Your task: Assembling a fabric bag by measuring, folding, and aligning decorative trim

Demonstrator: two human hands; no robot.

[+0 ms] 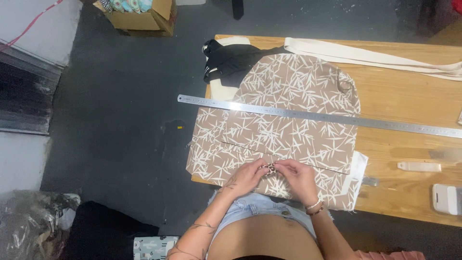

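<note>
Both hands are down at 6 o'clock on the wooden table (409,86): left hand (248,177) and right hand (301,179) have their fingers pinched together on a tiny leopard-print scrap (271,168), too small to tell which way it points. It sits on the near edge of a tan leaf-print fabric panel (288,120), matte woven stuff with a rounded far end, long axis 12 to 6. A shiny steel ruler (385,123) crosses it from 9 to 3.

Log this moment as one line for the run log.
left hand: pinching small leopard-print piece | right hand: pinching same piece | under hands: leaf-print fabric | across fabric: metal ruler | surface: wooden table
</note>
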